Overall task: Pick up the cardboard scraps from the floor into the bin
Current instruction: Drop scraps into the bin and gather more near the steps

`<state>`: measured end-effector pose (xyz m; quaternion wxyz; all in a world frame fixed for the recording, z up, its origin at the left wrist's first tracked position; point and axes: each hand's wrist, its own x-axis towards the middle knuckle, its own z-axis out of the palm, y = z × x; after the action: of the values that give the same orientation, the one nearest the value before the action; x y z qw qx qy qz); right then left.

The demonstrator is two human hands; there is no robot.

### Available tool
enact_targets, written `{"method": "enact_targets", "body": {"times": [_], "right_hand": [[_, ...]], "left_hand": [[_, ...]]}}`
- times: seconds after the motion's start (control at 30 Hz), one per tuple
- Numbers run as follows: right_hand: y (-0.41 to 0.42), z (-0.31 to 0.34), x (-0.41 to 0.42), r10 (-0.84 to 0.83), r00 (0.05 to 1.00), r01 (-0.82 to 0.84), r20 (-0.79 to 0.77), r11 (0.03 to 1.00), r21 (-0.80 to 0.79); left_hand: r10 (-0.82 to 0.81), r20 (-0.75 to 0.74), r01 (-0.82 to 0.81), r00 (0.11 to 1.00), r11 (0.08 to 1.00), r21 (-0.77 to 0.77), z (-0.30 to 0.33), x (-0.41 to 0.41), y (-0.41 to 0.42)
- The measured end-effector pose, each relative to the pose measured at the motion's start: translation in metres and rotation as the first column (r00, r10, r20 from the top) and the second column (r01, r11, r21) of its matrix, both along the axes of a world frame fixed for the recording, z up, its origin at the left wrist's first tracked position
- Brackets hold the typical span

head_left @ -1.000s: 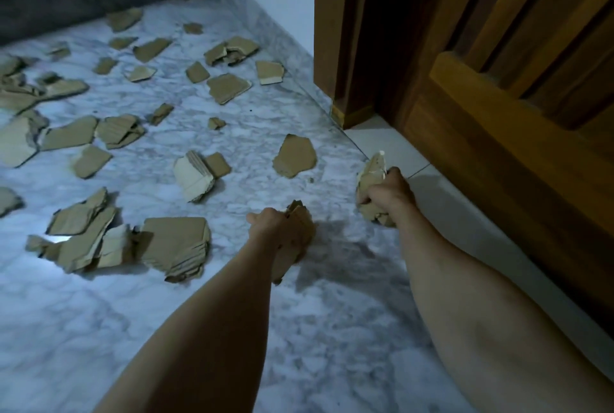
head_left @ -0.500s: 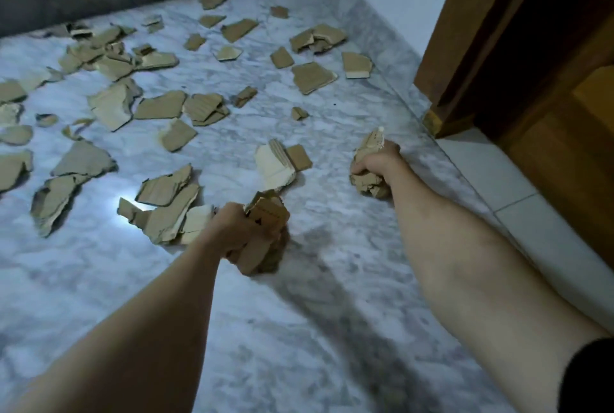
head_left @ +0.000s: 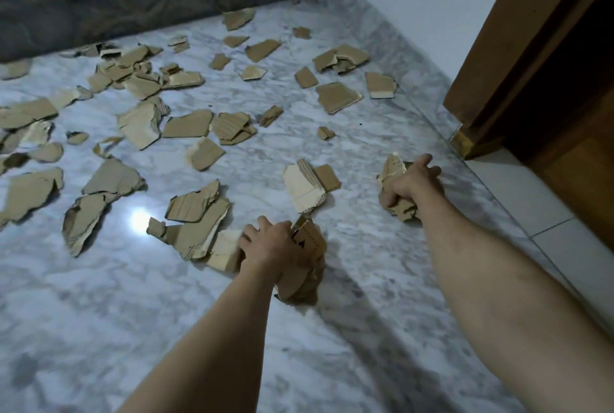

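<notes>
Torn brown cardboard scraps lie scattered over the white marble floor [head_left: 365, 246]. My left hand [head_left: 272, 246] grips a bundle of scraps [head_left: 305, 269] low over the floor, its fingers reaching onto a pale scrap [head_left: 224, 253] beside a larger torn piece [head_left: 196, 233]. My right hand [head_left: 413, 183] is closed around another wad of scraps [head_left: 393, 176] near the floor's right side. A folded pale scrap [head_left: 305, 186] lies between the two hands. No bin is in view.
A wooden door frame [head_left: 518, 47] and dark doorway stand at the right, with pale tiles [head_left: 518, 193] at its foot. A dark stone step [head_left: 149, 4] runs across the back. Several more scraps [head_left: 139, 73] pile up at the back left. A light glare [head_left: 139, 220] shines on the floor.
The view has swung left, away from the door. Both hands kept their bundles; my left hand moved left to the pale scrap, and the brown scrap by my right hand is gone from the floor.
</notes>
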<state>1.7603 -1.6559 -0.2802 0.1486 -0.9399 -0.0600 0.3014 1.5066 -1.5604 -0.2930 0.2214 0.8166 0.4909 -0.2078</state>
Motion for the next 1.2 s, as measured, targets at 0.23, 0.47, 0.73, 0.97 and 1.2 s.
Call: {"method": "enact_targets", "body": {"times": [0.23, 0.47, 0.73, 0.97, 1.2], "right_hand": [[0.005, 0.005, -0.034, 0.133, 0.986, -0.106, 0.104, 0.967, -0.231], [0.002, 0.006, -0.064, -0.034, 0.995, 0.060, -0.098, 0.960, 0.272], [0.059, 0.015, -0.102, 0.100, 0.978, 0.002, -0.183, 0.873, 0.487], [0.126, 0.000, -0.136, 0.273, 0.959, -0.261, -0.078, 0.956, 0.134], [0.131, -0.001, -0.158, 0.225, 0.973, -0.220, 0.043, 0.970, -0.099]], "left_hand": [[0.039, 0.201, -0.008, 0.979, 0.988, -0.154, 0.009, -0.022, 0.009], [0.534, 0.443, -0.355, 0.720, 0.832, -0.426, 0.030, -0.088, 0.063], [0.555, 0.297, -0.481, 0.777, 0.828, -0.288, 0.007, -0.118, 0.123], [0.531, 0.192, -0.497, 0.825, 0.844, -0.201, -0.005, -0.106, 0.094], [0.527, 0.388, -0.344, 0.756, 0.824, -0.450, -0.017, -0.129, 0.116]]}}
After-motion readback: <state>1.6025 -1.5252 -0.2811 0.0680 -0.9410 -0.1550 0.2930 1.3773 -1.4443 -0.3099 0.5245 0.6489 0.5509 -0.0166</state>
